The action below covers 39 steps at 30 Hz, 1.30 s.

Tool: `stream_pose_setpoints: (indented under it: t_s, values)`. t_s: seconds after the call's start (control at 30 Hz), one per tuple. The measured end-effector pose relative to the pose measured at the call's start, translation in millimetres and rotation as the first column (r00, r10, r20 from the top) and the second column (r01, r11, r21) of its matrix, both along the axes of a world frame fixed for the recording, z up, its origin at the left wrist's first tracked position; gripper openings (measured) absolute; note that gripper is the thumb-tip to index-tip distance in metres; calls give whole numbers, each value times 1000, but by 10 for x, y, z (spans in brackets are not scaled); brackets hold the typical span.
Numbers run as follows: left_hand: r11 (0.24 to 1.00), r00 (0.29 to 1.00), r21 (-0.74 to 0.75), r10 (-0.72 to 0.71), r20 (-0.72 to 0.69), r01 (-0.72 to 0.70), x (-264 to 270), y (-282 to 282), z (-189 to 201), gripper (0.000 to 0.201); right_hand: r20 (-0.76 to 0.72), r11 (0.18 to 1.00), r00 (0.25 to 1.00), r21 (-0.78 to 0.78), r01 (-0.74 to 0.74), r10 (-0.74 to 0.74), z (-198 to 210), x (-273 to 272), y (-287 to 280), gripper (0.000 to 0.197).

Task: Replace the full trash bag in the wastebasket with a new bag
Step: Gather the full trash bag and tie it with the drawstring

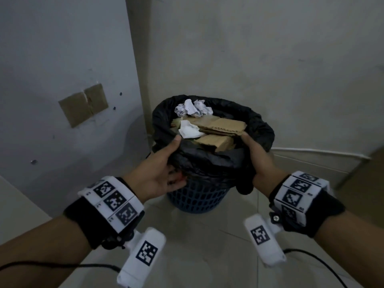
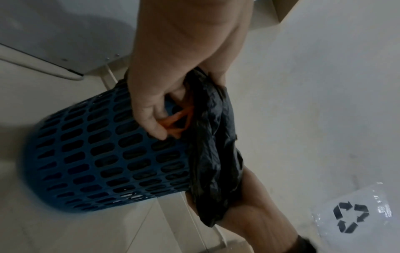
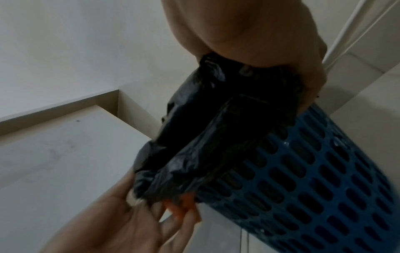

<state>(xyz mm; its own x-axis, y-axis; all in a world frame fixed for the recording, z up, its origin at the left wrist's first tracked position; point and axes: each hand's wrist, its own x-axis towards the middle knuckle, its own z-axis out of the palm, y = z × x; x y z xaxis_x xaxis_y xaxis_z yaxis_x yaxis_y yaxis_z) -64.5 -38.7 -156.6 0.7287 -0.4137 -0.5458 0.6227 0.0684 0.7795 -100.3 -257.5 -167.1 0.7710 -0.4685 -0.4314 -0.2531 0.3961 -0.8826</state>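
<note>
A blue perforated wastebasket (image 1: 197, 200) stands on the floor in a corner, lined with a black trash bag (image 1: 207, 161) full of cardboard (image 1: 224, 126) and crumpled paper (image 1: 193, 108). My left hand (image 1: 166, 161) grips the bag's near-left rim, thumb on top, and its fingers (image 2: 151, 119) curl round an orange drawstring (image 2: 179, 119). My right hand (image 1: 257, 156) grips the near-right rim, where bunched black plastic (image 3: 205, 128) hangs below it. A clear bag with a recycling symbol (image 2: 350, 217) lies flat on the floor.
Two walls meet just behind the basket; a brown cardboard patch (image 1: 83, 104) is stuck on the left one. A pale ledge (image 1: 16, 204) juts in at the left. A baseboard with a cable (image 1: 322, 155) runs along the right. Tiled floor (image 1: 207, 246) lies in front.
</note>
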Motion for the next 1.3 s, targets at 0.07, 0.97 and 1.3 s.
stream_pose_setpoints:
  t_s: [0.07, 0.97, 1.3]
  values:
    - [1000, 1000, 21, 18, -24, -17, -36, -15, -28, 48, -33, 997, 997, -44, 64, -66, -43, -19, -66, 62]
    - [972, 985, -159, 168, -46, -173, -443, -20, 127, 30, -230, 945, 920, 157, -286, 316, 92, -105, -30, 85]
    - [965, 977, -167, 186, -105, -202, -536, -122, 83, 30, -236, 955, 928, 132, -265, 290, 120, -91, 4, 77]
